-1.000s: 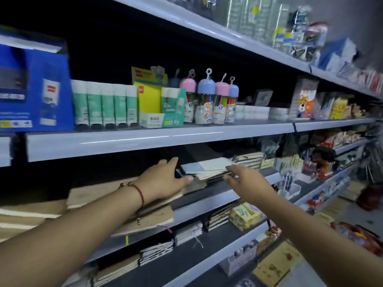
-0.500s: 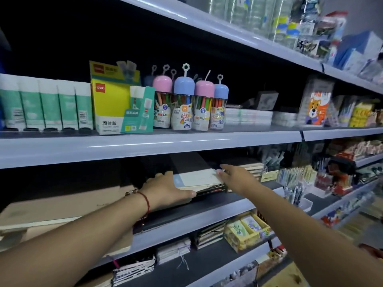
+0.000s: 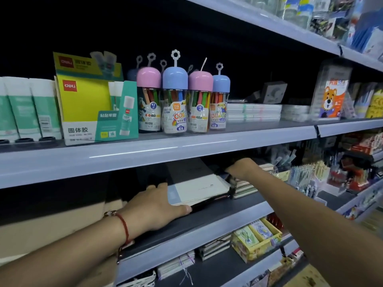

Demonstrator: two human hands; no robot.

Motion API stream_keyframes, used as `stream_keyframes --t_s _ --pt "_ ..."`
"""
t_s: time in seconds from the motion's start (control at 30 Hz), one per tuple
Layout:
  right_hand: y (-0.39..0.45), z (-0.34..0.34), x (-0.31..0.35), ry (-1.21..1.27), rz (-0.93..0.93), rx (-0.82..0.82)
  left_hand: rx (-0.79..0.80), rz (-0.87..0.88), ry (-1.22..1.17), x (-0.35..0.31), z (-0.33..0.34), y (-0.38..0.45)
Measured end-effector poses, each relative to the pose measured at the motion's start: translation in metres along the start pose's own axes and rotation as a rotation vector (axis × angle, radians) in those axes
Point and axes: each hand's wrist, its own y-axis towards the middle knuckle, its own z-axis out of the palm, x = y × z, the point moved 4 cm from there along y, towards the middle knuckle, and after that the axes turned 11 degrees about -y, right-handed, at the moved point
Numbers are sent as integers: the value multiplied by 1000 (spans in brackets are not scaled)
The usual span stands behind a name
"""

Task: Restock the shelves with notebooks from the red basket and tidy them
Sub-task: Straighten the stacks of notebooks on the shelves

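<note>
my left hand (image 3: 154, 208) lies flat on white paper-covered notebook stack (image 3: 199, 188) at shelf (image 3: 207, 222) front edge; right hand (image 3: 241, 168) fingers hidden, grip unclear. uneven push could skew stack off edge.

A stack of notebooks (image 3: 199, 188) lies flat on the dark shelf (image 3: 228, 206). The top one has a white cover with a pale blue strip along its left edge, just beside the left fingers (image 3: 159, 188). Its far right corner is under the right fingers (image 3: 233, 169).
</note>
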Motion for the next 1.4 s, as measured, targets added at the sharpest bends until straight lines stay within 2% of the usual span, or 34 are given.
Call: stream_keyframes --t_s 0.13,0.27,0.4,0.47,0.57,0.63,0.73,0.83,0.93,1.17,1.33,1.4 --pt "14 10 4 -74 -101 134 -61 -32 -62 -6 4 -1" --pt "26 13 2 46 -158 172 -184 -59 -184 -10 16 2" --pt "41 15 -1 274 -157 120 -334 -114 -278 -8 22 2" --pt "37 17 1 275 -210 148 -408 -145 -347 -4 20 0" --pt "32 11 1 408 -225 100 -507 -189 -388 -2 18 -7" --pt "26 11 0 532 -229 181 -537 -208 -390 -5 19 -10" --pt "10 22 5 767 -229 387 -518 -207 -393 -8 20 -11" --pt "2 31 6 897 -206 446 -423 -187 -305 -16 21 -11" --pt "0 38 6 939 -211 400 -314 -196 -149 -20 23 -13" --pt "-13 38 22 846 -252 156 -118 -261 77 -2 -4 -6" --pt "-26 38 33 827 -262 117 -123 -205 167 3 -19 -1" --pt "-30 40 38 946 -286 185 -150 -191 140 9 -22 0"
